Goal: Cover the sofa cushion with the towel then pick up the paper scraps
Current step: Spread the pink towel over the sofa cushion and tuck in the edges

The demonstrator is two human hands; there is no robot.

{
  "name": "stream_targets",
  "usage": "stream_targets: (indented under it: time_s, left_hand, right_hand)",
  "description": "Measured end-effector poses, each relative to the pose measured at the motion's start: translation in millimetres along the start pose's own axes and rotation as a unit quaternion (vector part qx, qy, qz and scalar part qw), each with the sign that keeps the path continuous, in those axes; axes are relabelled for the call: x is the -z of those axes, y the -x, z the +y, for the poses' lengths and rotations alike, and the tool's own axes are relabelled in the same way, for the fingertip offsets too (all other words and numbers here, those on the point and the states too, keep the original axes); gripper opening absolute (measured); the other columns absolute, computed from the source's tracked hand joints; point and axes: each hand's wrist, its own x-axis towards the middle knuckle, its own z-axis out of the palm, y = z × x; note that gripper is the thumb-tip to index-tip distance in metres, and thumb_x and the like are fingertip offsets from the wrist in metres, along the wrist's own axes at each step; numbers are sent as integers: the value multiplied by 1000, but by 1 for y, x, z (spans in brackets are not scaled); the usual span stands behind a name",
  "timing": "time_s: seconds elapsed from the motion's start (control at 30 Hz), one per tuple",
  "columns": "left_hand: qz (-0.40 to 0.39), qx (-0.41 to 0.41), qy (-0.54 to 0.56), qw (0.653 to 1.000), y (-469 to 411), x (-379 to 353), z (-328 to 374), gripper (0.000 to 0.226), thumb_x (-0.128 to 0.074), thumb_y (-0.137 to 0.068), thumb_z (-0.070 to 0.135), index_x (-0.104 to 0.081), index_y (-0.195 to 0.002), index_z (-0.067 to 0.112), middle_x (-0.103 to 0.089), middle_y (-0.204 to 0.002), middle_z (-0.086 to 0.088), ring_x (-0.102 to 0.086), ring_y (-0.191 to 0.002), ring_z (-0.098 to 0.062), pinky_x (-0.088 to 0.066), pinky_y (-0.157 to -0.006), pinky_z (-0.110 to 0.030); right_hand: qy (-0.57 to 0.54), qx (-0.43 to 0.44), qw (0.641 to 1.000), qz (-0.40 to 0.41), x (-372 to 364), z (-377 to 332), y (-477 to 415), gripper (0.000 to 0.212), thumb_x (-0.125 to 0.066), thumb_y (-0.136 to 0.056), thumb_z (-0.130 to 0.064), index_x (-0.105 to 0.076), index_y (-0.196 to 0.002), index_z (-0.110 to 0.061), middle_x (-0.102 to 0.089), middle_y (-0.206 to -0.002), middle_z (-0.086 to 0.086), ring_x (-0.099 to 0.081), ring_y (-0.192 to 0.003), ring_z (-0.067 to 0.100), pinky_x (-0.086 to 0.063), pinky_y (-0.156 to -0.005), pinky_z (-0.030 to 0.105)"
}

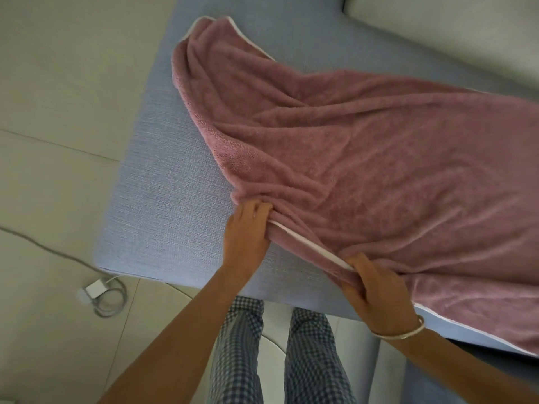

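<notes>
A pink towel (364, 147) with a white hem lies rumpled across the light blue sofa cushion (163, 205), covering its middle and right side. The cushion's left part stays bare. My left hand (248, 231) is shut on the towel's near edge at a bunched corner. My right hand (376, 293), with a bangle on the wrist, grips the same white-hemmed edge further right, near the cushion's front edge. No paper scraps show in view.
A white charger with a coiled cable (100, 295) lies on the tiled floor at the left. A pale sofa back (455, 27) runs along the top right. My legs in checked trousers (280, 354) stand against the cushion's front.
</notes>
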Motion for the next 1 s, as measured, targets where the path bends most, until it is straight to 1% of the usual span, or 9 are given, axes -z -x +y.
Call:
stream_targets:
  time_s: [0.2, 0.33, 0.43, 0.53, 0.67, 0.77, 0.87, 0.93, 1.0]
  left_hand:
    - [196, 190, 70, 960, -36, 70, -23, 27, -48, -86, 0, -61, -107, 9, -60, -113, -13, -55, -100, -30, -36, -71, -32]
    - [308, -5, 3, 951, -32, 138, -64, 29, -49, -74, -2, -64, -98, 7, -66, -96, -19, -50, -90, -21, -41, -69, -35]
    - [230, -150, -119, 954, 6, 146, -101, 32, -48, -68, 1, -57, -98, 10, -68, -86, -19, -48, -86, -25, -39, -74, -35]
    - [81, -106, -173, 976, 49, 115, -148, 36, -45, -61, 10, -49, -96, 14, -66, -77, -15, -53, -79, -28, -34, -72, -34]
    - [-107, -28, -193, 975, 76, 68, -182, 60, -82, -32, -1, -54, -83, 14, -62, -66, -9, -64, -56, -29, -50, -55, -30]
    - [-130, -54, -191, 971, 75, 58, -187, 62, -85, -27, 4, -51, -78, 13, -60, -63, -9, -63, -54, -28, -49, -55, -30]
    - [-66, -125, -229, 963, 78, 75, -198, 26, -59, -56, 10, -45, -78, 13, -59, -55, -6, -61, -47, -25, -42, -58, -32]
    - [-78, -134, -238, 959, 88, 85, -210, 21, -37, -57, 12, -39, -78, 15, -58, -51, -4, -60, -44, -24, -48, -49, -27]
    - [-123, -97, -262, 952, 98, 89, -216, 24, -38, -57, 18, -39, -81, 17, -59, -54, -3, -62, -48, -24, -52, -50, -29]
  right_hand:
    - [-28, 8, 999, 28, -1, -12, -19, 11, -45, -74, -21, -41, -81, -14, -52, -44, 5, -48, -35, 14, -36, -56, 23]
    - [-19, 25, 999, 32, -12, -14, -22, 35, -24, -97, -34, -47, -84, -12, -55, -46, 4, -49, -36, 16, -37, -57, 23]
    - [45, 55, 997, -32, -34, -13, -17, 28, -27, -94, -28, -48, -84, -12, -58, -45, 2, -54, -35, 15, -38, -46, 20]
    - [67, 65, 983, -158, -67, -20, -6, 18, -38, -64, -28, -38, -80, -20, -59, -46, -3, -57, -38, 13, -39, -35, 15]
    - [83, 66, 967, -230, -105, -41, -8, 28, -51, -53, -32, -37, -76, -25, -59, -49, -6, -59, -44, 11, -41, -37, 14]
    - [81, 91, 953, -277, -118, -66, -20, 49, -84, -26, -34, -53, -63, -23, -56, -43, -5, -56, -38, 10, -36, -32, 12]
    - [75, 84, 943, -312, -131, -73, -17, 64, -87, -18, -37, -49, -67, -22, -54, -36, 0, -53, -29, 10, -29, -24, 13]
    - [61, 78, 931, -352, -132, -79, -10, 71, -87, -23, -36, -40, -73, -21, -56, -37, 0, -55, -31, 10, -31, -25, 15]
    - [65, 131, 907, -394, -123, -83, -10, 55, -83, -51, -33, -44, -86, -15, -69, -63, 3, -68, -59, 17, -47, -44, 20]
